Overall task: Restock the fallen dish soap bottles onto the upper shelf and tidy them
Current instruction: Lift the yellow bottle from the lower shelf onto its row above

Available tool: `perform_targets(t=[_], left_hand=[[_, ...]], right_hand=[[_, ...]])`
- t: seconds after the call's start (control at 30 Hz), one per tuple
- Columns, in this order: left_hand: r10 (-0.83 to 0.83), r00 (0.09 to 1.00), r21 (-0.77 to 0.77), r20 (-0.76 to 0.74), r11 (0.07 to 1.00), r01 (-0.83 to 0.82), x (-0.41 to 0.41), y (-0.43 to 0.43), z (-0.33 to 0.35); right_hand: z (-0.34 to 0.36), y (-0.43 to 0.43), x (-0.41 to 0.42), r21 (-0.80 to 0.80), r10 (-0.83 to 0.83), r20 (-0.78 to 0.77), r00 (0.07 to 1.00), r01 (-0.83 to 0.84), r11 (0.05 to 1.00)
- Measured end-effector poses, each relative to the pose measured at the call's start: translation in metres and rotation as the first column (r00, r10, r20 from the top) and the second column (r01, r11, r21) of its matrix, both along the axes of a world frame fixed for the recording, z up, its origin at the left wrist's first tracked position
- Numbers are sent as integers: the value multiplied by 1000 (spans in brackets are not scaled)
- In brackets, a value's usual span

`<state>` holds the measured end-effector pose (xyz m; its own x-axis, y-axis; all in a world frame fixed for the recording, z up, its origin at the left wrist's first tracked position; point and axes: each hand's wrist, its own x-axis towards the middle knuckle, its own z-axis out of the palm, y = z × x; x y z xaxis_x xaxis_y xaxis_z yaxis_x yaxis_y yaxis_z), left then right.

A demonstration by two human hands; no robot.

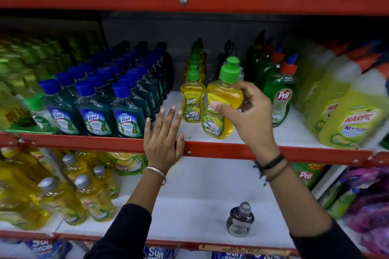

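Note:
My right hand [246,115] grips a yellow dish soap bottle [221,103] with a green cap, tilted slightly and held just above the white upper shelf [294,134]. To its left a row of matching yellow bottles [192,99] runs back from the front. My left hand [164,141] is open, fingers spread, in front of the red shelf edge [231,150], holding nothing. A clear grey bottle [240,221] stands alone on the lower shelf [189,206].
Blue-capped Lizol bottles [94,111] fill the upper shelf left of the gap. Green Pril bottles [277,99] and yellow Harpic bottles [349,118] stand to the right. Yellow bottles [69,195] crowd the lower shelf's left, pouches [357,195] its right.

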<state>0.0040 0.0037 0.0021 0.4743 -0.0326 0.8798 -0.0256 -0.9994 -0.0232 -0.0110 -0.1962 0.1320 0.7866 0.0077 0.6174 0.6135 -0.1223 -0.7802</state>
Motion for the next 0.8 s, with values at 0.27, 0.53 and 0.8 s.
perform_targets(t=[0.27, 0.53, 0.8], left_hand=[[-8, 1000, -24, 21, 1000, 9, 2, 1, 0], [-26, 999, -21, 36, 999, 27, 4, 2, -1], [-30, 998, 41, 53, 999, 27, 2, 12, -10]], right_hand=[[-40, 43, 35, -119, 15, -100, 995, -27, 993], [-45, 50, 48, -210, 33, -155, 987, -66, 976], [-60, -10, -5, -136, -46, -98, 994, 32, 990]])
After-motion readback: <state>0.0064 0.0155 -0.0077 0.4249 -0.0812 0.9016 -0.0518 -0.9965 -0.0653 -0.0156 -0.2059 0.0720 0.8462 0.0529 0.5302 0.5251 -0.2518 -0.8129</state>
